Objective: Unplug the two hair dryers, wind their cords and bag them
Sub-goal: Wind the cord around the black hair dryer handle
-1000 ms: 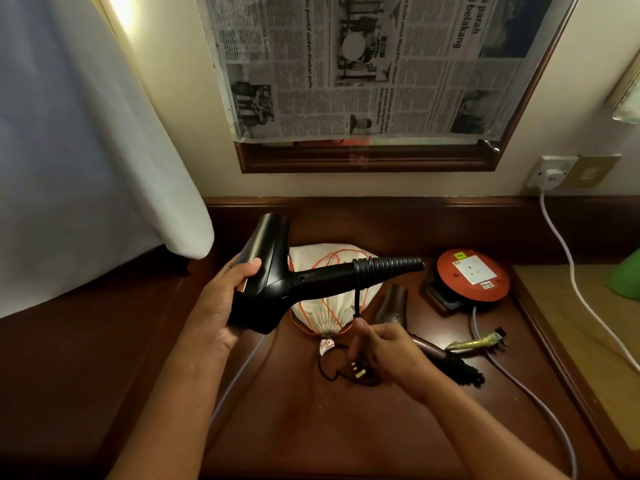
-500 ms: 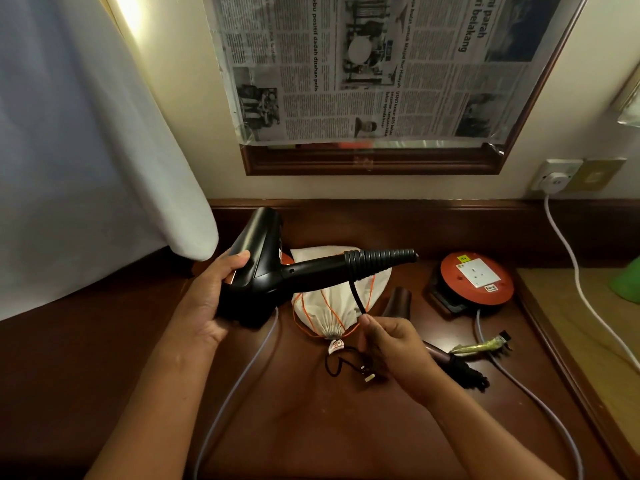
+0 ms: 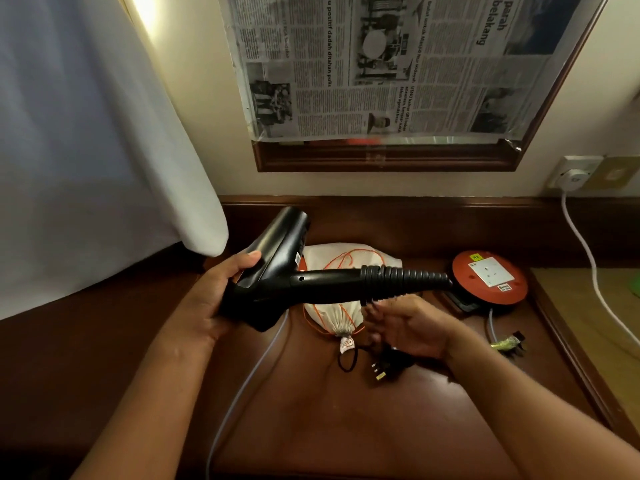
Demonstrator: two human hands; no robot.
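Note:
My left hand (image 3: 211,299) grips the body of a black hair dryer (image 3: 277,271) and holds it above the brown desk (image 3: 346,427). Its handle points right and ends in a ribbed cord sleeve (image 3: 401,277). Just under that sleeve, my right hand (image 3: 412,329) pinches the dryer's black cord. The cord's plug (image 3: 382,370) lies on the desk below the hand. A white drawstring bag (image 3: 332,259) with orange string lies behind the dryer, tied shut. The second hair dryer is hidden behind my right hand and the handle.
An orange extension reel (image 3: 490,278) sits at the back right, with a yellow-green tie (image 3: 504,342) near it. A white cable (image 3: 588,265) hangs from the wall socket (image 3: 573,174). A grey cable (image 3: 242,393) crosses the desk. A white curtain (image 3: 104,150) hangs at left.
My right hand has risen from near the plug on the desk to just under the ribbed sleeve, bringing the cord with it. The dryer stays in my left hand.

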